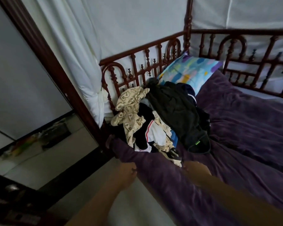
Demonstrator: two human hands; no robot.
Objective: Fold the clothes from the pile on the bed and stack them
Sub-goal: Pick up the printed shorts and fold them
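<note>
A jumbled pile of clothes lies at the left end of the bed, against the headboard rails. In it are a cream garment with letter print, a large dark green garment and a white piece with red trim. My left hand hovers at the bed's near edge, just below the pile, with its fingers loosely curled and nothing in them. My right hand is blurred over the purple blanket, close to the lowest cream and black tip of the pile. Whether it touches that tip is unclear.
A purple blanket covers the bed. A colourful pillow leans in the far corner. Dark red wooden rails run along the head and the far side. White curtains hang behind. A mirrored panel stands at the left.
</note>
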